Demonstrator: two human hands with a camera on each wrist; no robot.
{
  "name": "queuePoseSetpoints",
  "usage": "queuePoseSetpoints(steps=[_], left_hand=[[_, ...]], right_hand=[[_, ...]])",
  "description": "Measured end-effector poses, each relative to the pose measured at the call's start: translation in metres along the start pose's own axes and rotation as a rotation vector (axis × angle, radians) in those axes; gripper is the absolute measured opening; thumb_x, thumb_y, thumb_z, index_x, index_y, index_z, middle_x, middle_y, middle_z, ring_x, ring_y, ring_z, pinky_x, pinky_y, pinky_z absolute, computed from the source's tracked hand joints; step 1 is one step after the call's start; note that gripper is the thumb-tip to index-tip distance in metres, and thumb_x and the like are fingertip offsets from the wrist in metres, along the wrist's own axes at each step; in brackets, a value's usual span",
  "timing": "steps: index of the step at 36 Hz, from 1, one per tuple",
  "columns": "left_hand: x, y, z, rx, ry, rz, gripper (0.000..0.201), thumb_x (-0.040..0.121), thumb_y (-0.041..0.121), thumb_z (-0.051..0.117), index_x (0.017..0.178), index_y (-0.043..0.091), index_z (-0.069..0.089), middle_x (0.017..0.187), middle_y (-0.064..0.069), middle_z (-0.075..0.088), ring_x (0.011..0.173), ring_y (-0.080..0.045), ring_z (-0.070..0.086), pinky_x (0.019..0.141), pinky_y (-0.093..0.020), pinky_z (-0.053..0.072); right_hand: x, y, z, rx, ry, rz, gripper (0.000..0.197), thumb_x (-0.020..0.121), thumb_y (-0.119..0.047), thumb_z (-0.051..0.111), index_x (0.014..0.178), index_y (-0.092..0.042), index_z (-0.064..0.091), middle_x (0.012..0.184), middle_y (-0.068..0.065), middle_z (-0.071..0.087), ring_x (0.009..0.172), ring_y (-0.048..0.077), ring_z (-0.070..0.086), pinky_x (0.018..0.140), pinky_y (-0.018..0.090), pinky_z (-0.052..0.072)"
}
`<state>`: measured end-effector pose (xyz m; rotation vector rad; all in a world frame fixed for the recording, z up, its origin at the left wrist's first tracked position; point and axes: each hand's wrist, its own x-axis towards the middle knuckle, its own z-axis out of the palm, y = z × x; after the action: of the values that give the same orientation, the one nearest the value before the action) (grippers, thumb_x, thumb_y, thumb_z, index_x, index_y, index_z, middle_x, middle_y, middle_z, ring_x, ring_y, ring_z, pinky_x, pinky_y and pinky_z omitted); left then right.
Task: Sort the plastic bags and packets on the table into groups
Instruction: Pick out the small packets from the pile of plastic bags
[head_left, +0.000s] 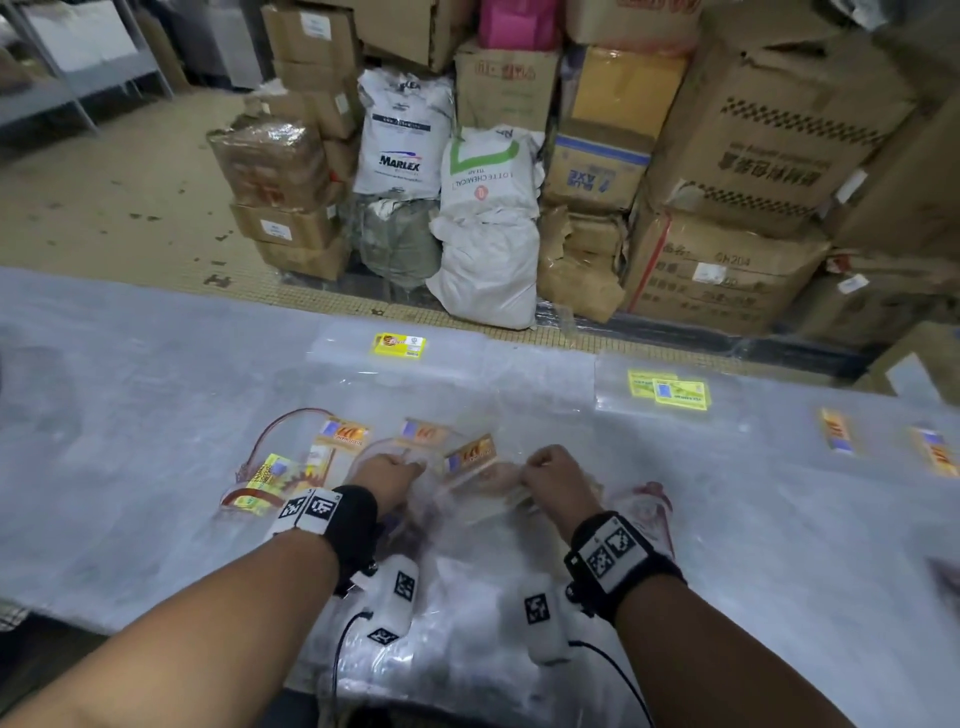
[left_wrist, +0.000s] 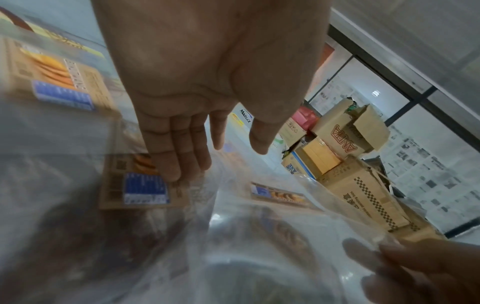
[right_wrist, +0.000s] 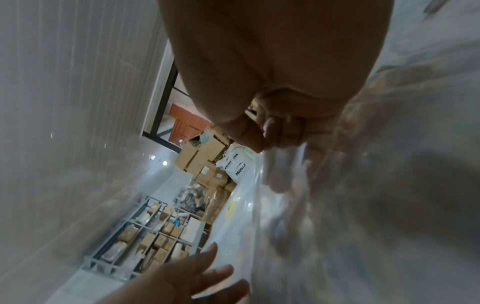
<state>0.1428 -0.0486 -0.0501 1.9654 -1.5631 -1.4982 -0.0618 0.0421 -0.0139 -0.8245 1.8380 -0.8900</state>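
A loose heap of clear plastic bags with orange-and-blue labels (head_left: 470, 454) lies at the table's middle. My left hand (head_left: 389, 470) reaches into the heap, its straight fingers (left_wrist: 179, 170) touching a labelled packet (left_wrist: 145, 189). My right hand (head_left: 553, 470) pinches the edge of a clear bag (head_left: 483, 499) between thumb and curled fingers (right_wrist: 259, 139). Two more orange-label packets (head_left: 343, 431) lie just behind, and a red-handled bag with a yellow label (head_left: 265, 478) lies to the left. A pink-printed bag (head_left: 644, 506) lies by my right wrist.
Separate groups lie on the plastic-covered table (head_left: 130, 415): one yellow-label bag (head_left: 399, 345) at the far edge, a yellow-label stack (head_left: 670, 389) at the right, and orange-label packets (head_left: 836, 431) at the far right. Cardboard boxes (head_left: 727, 270) and white sacks (head_left: 488, 228) stand on the floor behind.
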Motion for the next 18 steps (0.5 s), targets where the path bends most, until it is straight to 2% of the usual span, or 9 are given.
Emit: queuePoseSetpoints(steps=[2, 4, 6, 8, 9, 12, 15, 16, 18], left_hand=[[0.003, 0.007, 0.0, -0.083, -0.025, -0.013, 0.034, 0.097, 0.038, 0.056, 0.088, 0.006, 0.065, 0.066, -0.011, 0.059, 0.055, -0.022, 0.052, 0.06, -0.033, 0.045], [0.007, 0.011, -0.002, -0.12, -0.049, -0.01, 0.045, 0.092, 0.048, 0.06, 0.083, 0.005, 0.065, 0.067, -0.013, 0.061, 0.057, -0.025, 0.056, 0.064, -0.036, 0.047], [0.009, 0.015, -0.004, -0.119, -0.066, -0.012, 0.054, 0.086, 0.062, 0.059, 0.082, 0.008, 0.066, 0.071, -0.013, 0.063, 0.064, -0.028, 0.062, 0.065, -0.036, 0.049], [0.009, 0.016, -0.008, -0.134, -0.109, -0.033, 0.057, 0.082, 0.067, 0.062, 0.076, 0.011, 0.065, 0.071, -0.011, 0.059, 0.068, -0.027, 0.059, 0.067, -0.036, 0.047], [0.01, 0.016, -0.009, -0.208, -0.169, -0.078, 0.056, 0.078, 0.067, 0.067, 0.073, 0.011, 0.064, 0.068, -0.009, 0.055, 0.063, -0.025, 0.055, 0.065, -0.035, 0.045], [-0.001, 0.023, -0.017, -0.358, -0.308, -0.077, 0.038, 0.078, 0.044, 0.076, 0.071, 0.009, 0.064, 0.063, -0.01, 0.049, 0.048, -0.02, 0.044, 0.05, -0.025, 0.039], [0.0, 0.029, -0.025, -0.442, -0.265, 0.041, 0.001, 0.091, 0.012, 0.065, 0.091, 0.011, 0.065, 0.081, -0.012, 0.061, 0.059, -0.023, 0.056, 0.044, -0.025, 0.049], [0.005, 0.027, -0.029, -0.454, -0.232, 0.058, 0.009, 0.092, 0.005, 0.063, 0.096, 0.013, 0.063, 0.084, -0.012, 0.064, 0.061, -0.024, 0.06, 0.045, -0.027, 0.052], [0.012, 0.024, -0.039, -0.466, -0.187, 0.069, 0.022, 0.091, 0.005, 0.065, 0.108, 0.018, 0.06, 0.089, -0.012, 0.071, 0.063, -0.025, 0.068, 0.051, -0.031, 0.054]], right_hand=[[0.004, -0.005, 0.001, 0.059, 0.022, 0.017, 0.017, 0.086, 0.002, 0.055, 0.086, -0.014, 0.049, 0.085, 0.012, 0.061, 0.065, 0.018, 0.057, 0.051, 0.026, 0.046], [0.006, -0.01, 0.0, 0.121, 0.013, 0.014, 0.018, 0.085, 0.001, 0.058, 0.087, -0.015, 0.05, 0.093, 0.014, 0.066, 0.07, 0.02, 0.059, 0.05, 0.024, 0.045], [0.004, -0.019, -0.003, 0.235, -0.041, 0.023, 0.018, 0.087, 0.004, 0.056, 0.093, -0.01, 0.047, 0.094, 0.019, 0.072, 0.069, 0.027, 0.063, 0.047, 0.027, 0.047], [0.002, -0.027, -0.005, 0.306, -0.058, 0.023, 0.019, 0.088, 0.005, 0.055, 0.1, -0.006, 0.046, 0.092, 0.019, 0.074, 0.073, 0.031, 0.066, 0.056, 0.036, 0.049], [0.0, -0.031, -0.005, 0.32, -0.058, 0.013, 0.021, 0.087, 0.005, 0.056, 0.103, -0.005, 0.047, 0.093, 0.02, 0.074, 0.074, 0.032, 0.067, 0.059, 0.038, 0.048], [-0.001, -0.038, 0.0, 0.359, -0.054, 0.005, 0.022, 0.089, 0.008, 0.052, 0.108, -0.001, 0.046, 0.094, 0.023, 0.073, 0.068, 0.03, 0.068, 0.054, 0.033, 0.052], [-0.002, -0.039, 0.008, 0.343, -0.039, 0.026, 0.016, 0.089, 0.005, 0.053, 0.102, -0.003, 0.049, 0.09, 0.022, 0.073, 0.077, 0.039, 0.07, 0.063, 0.041, 0.056], [-0.002, -0.039, 0.01, 0.332, -0.037, 0.031, 0.012, 0.09, 0.001, 0.055, 0.1, -0.004, 0.05, 0.09, 0.021, 0.072, 0.08, 0.039, 0.07, 0.064, 0.04, 0.056], [-0.001, -0.036, 0.013, 0.261, -0.019, 0.034, 0.007, 0.095, -0.007, 0.055, 0.09, -0.007, 0.051, 0.089, 0.018, 0.069, 0.07, 0.029, 0.069, 0.058, 0.033, 0.055]])
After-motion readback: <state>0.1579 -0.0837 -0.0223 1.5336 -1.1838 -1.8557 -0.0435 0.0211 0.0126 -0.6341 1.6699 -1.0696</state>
